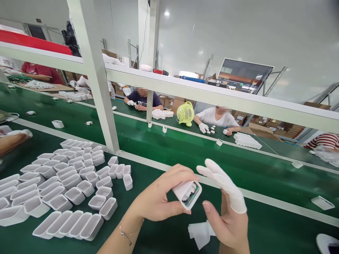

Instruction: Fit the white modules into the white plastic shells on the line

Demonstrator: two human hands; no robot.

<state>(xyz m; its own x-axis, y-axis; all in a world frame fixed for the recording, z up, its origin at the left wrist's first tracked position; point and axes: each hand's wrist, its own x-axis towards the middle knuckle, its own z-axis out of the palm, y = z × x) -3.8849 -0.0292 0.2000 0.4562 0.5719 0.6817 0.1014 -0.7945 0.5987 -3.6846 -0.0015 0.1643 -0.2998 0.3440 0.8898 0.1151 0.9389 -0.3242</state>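
My left hand [166, 194] grips a white plastic housing [182, 188] from its left side, fingers over the top and thumb below. The housing's open end faces right and shows a green circuit board and white parts inside. Just right of it, my right hand [227, 204] is raised with its fingers apart and nothing between them; white finger covers sit on some of its fingers. Below the hands, a crumpled white translucent piece [200, 234] lies on the green table, partly hidden by my right hand.
Many empty white housings [71, 178] stand in rows at the left. Beyond the white rail, a green conveyor [169, 146] carries scattered white units. A metal post [97, 77] rises left of centre. People sit across, near a green fan [185, 113]. Another person's arm [13, 141] reaches in at the left.
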